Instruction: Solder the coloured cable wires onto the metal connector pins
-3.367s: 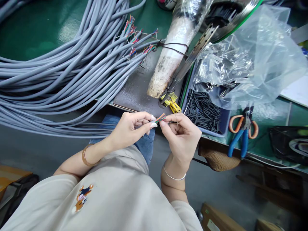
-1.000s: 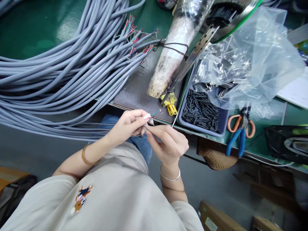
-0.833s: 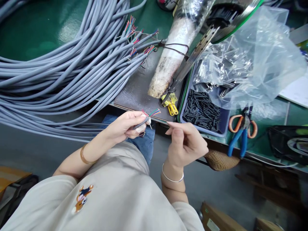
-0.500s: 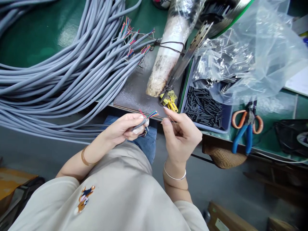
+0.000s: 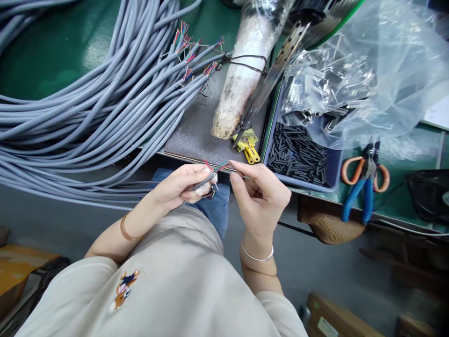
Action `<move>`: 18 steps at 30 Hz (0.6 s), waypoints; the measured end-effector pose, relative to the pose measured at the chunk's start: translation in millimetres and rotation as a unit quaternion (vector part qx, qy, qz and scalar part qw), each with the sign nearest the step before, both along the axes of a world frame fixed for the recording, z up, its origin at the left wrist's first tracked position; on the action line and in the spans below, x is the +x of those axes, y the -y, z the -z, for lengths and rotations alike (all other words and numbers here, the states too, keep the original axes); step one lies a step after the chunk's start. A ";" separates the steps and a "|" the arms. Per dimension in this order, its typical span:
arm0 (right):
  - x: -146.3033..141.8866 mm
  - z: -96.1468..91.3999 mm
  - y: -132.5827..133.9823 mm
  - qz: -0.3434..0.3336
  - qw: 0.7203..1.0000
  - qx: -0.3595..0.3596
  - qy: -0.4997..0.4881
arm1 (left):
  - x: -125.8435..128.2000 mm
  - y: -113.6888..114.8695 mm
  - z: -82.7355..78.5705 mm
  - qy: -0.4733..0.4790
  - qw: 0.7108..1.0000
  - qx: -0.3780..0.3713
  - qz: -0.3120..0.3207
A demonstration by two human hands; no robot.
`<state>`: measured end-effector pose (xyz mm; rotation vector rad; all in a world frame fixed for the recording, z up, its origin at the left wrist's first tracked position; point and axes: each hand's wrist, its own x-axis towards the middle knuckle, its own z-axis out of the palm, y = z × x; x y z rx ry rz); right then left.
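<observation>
My left hand (image 5: pixel 185 182) is closed on the end of a grey cable (image 5: pixel 203 181), with something white around the fingertips. Thin red, green and other coloured wires (image 5: pixel 221 166) fan out of the cable end toward the right. My right hand (image 5: pixel 257 192) is just right of them, its index fingertip at the wire tips and its thumb slightly below. Its other fingers curl inward around what looks like a thin strand, too fine to name. A thick bundle of grey cables (image 5: pixel 105 107) with stripped, coloured ends lies on the table to the left.
Beyond my hands are a soldering iron (image 5: pixel 270 79) on a white wrapped roll (image 5: pixel 233 89) and a yellow piece (image 5: pixel 250 152). To the right, a blue tray (image 5: pixel 333 168) holds short black tubes (image 5: pixel 298 154) beneath a plastic bag of metal parts (image 5: pixel 329 84). Pliers (image 5: pixel 365 182) lie at the table edge.
My right hand has moved slightly left, and its index fingertip has come up to the coloured wire tips. My left hand keeps its hold on the cable. The view has shifted slightly.
</observation>
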<state>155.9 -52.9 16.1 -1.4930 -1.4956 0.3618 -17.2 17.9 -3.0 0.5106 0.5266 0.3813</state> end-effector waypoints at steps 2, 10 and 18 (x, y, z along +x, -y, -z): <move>0.7 -0.1 -0.1 -0.001 1.000 0.006 -0.002 | 0.0 0.3 0.2 -0.004 1.000 0.002 0.000; 1.7 -3.3 0.7 -0.009 1.000 0.010 -0.018 | -1.5 -0.9 1.2 0.002 1.000 0.000 0.001; 4.5 -6.9 3.7 -0.050 0.997 -0.032 -0.040 | -0.1 0.8 3.4 -0.004 1.000 0.009 0.003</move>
